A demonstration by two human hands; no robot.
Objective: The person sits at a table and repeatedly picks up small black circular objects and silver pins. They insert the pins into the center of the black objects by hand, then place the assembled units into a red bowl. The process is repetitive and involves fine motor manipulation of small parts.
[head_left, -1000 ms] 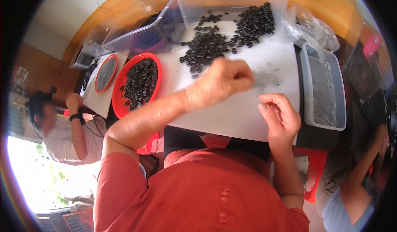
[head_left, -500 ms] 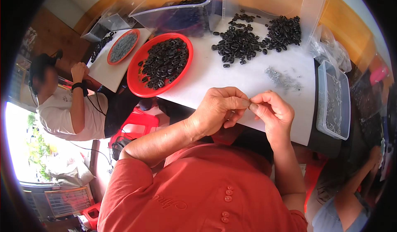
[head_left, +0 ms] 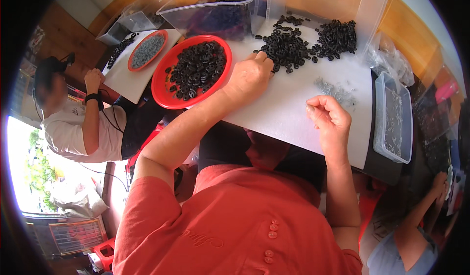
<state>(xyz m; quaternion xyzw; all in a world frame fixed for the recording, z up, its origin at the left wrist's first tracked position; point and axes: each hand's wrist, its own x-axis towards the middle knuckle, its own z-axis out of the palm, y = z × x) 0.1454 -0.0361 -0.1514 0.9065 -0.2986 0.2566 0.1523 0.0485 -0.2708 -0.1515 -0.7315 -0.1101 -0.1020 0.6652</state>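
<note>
My left hand [head_left: 250,76] lies at the left edge of a heap of small black oval parts with holes [head_left: 286,49] on the white table sheet. Its back faces up and hides most of the fingers, so whether a part is between them does not show. My right hand [head_left: 334,120] hovers over the front right of the sheet, thumb and forefinger pinched together. What they hold, if anything, is too small to make out. Just beyond it lies a scatter of small thin silvery pieces [head_left: 335,91].
A red round tray [head_left: 159,86] of black parts stands left of my left hand. Clear bins [head_left: 169,18] line the back, and a clear box [head_left: 404,147] of silvery pieces is at right. A second black heap [head_left: 338,39] lies behind. People sit left [head_left: 88,133] and right [head_left: 401,250].
My two hands were together fingertip to fingertip and have parted. The left went forward and left to the black heap. The right stayed near its place, still pinched.
</note>
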